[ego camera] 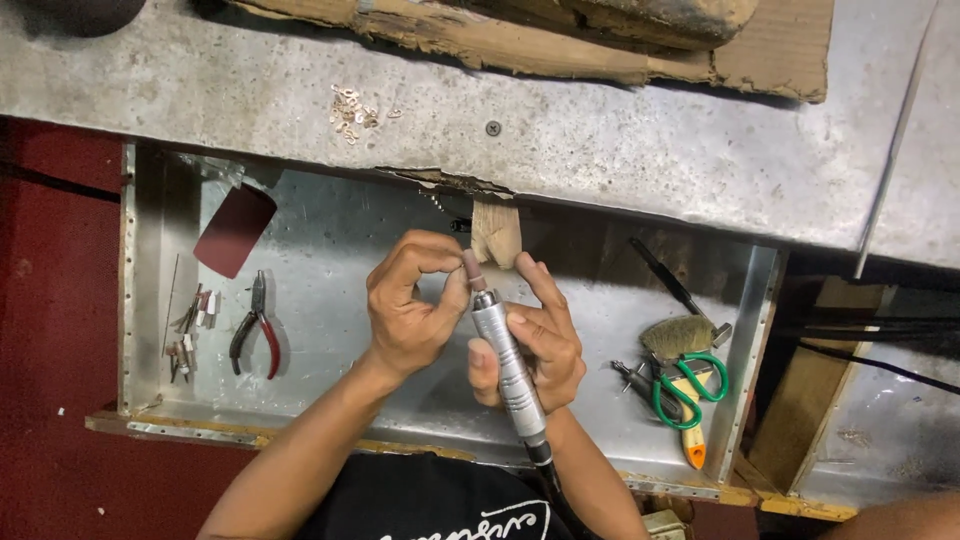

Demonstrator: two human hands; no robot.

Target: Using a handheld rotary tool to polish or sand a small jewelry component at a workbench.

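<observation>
My right hand (528, 345) grips one rotary handpiece (507, 362); my left hand (408, 305) pinches its tip. Metal tray (330, 250): one pliers (254, 328) at nine o'clock, one scissors (688, 388) at three.

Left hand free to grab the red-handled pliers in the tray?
Probably not right away. The left hand is pinching a small piece at the tip of the rotary handpiece. The path to the pliers looks unobstructed, with bare tray between them.
</observation>
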